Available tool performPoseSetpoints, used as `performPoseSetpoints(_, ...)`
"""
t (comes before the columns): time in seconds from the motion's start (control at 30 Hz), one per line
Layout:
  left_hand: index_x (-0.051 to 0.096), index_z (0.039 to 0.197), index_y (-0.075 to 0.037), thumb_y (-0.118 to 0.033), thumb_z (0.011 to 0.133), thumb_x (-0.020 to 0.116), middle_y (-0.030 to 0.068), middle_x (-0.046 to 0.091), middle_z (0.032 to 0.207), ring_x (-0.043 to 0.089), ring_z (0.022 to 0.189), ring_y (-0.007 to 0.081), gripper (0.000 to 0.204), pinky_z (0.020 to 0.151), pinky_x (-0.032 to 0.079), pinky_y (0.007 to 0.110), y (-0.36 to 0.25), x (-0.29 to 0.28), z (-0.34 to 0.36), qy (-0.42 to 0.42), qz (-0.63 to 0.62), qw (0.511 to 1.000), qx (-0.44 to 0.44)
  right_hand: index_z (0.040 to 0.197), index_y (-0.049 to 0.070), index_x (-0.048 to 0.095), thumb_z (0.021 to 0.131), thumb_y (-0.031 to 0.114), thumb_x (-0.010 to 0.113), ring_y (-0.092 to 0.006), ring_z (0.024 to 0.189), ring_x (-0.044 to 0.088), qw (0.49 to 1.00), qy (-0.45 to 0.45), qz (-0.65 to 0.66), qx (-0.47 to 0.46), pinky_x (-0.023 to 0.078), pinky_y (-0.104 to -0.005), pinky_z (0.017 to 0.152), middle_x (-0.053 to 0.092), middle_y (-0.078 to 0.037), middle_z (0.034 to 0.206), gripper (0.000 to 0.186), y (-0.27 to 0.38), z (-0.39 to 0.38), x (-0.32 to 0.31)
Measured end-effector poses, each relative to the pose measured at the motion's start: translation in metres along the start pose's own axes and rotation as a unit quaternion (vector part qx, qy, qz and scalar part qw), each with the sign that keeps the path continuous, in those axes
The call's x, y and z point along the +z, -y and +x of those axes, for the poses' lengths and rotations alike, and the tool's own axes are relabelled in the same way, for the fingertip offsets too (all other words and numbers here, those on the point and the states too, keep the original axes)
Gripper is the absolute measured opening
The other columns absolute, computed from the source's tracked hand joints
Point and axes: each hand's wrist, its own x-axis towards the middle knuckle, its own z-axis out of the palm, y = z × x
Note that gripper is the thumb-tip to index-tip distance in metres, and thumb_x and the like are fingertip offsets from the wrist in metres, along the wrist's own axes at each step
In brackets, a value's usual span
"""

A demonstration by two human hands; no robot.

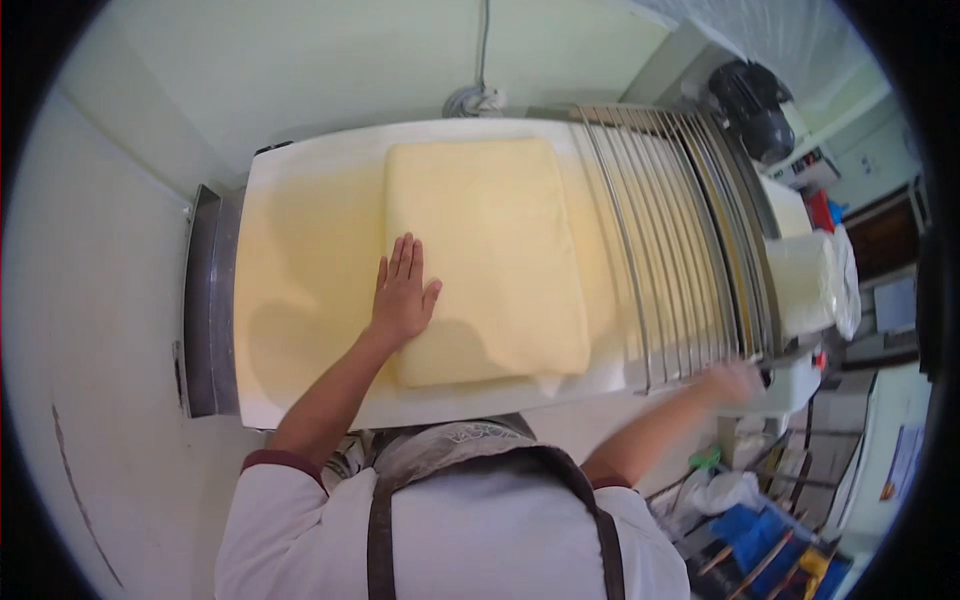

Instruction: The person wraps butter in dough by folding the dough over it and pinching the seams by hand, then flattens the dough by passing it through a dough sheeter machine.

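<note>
A thick, pale yellow slab of dough (490,240), folded into a rough rectangle, lies on the belt (310,320) of a dough sheeter. Flat on the slab's left edge rests my left hand (402,295), its fingers stretched out and pointing away from me. Out to the right, my right hand (735,385) is smeared by motion beside the near end of the metal bar guard (665,240). A dark lever or rod passes close to that hand; whether the fingers grip it is unclear.
A metal tray-like end (207,300) closes the belt's left side. Beyond the guard stand a white plastic-wrapped tub (805,285) and a dark motor (755,110). A coiled cable (475,100) hangs at the wall. Blue cloth (750,540) and tools fill the lower right.
</note>
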Motion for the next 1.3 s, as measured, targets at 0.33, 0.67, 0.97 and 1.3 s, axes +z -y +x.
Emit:
performPoseSetpoints(0.33,0.035,0.145,-0.016,-0.047,0.081,0.065,0.0195,0.022,0.153,0.017,0.143,0.0385,0.077,0.112,0.016,0.057,0.034,-0.001,-0.115,0.047,-0.064,0.982,0.169,0.103,0.006,0.06,0.093,0.024,0.054,-0.015,0.081,0.058,0.484,0.284,0.781,0.274,0.051,-0.0295,0.073,0.055,-0.002,0.082,0.021,-0.079,-0.074,-0.114)
performPoseSetpoints(0.67,0.023,0.148,-0.004,-0.048,0.09,0.052,0.0165,0.019,0.155,0.015,0.145,0.0305,0.079,0.114,0.01,0.056,0.069,-0.033,0.014,0.171,-0.029,0.969,0.175,0.134,-0.007,0.043,0.098,0.034,0.044,-0.0385,0.122,0.05,0.365,0.377,0.851,-0.001,0.036,-0.0482,0.104,0.053,-0.024,0.131,0.054,0.007,-0.196,-0.179)
performPoseSetpoints(0.97,0.046,0.133,-0.001,-0.042,0.095,0.047,0.0173,0.052,0.133,0.049,0.124,0.0326,0.056,0.105,0.035,0.044,0.054,0.034,0.326,0.127,-0.034,0.978,0.163,0.118,-0.008,0.056,0.087,0.016,0.063,-0.0192,0.095,0.061,0.458,0.647,0.605,-0.072,0.048,-0.0284,0.083,0.063,-0.013,0.108,0.039,0.082,-0.098,-0.188)
performPoseSetpoints(1.3,0.054,0.125,0.001,-0.034,0.072,0.081,0.0166,0.062,0.118,0.059,0.11,0.0267,0.069,0.094,0.046,0.037,-0.046,0.041,0.429,0.492,-0.278,0.823,-0.047,0.13,-0.002,0.043,0.077,0.006,0.067,-0.0267,0.11,0.056,0.269,0.516,0.756,0.299,0.047,-0.0392,0.095,0.055,-0.014,0.12,0.059,0.084,-0.15,-0.245)
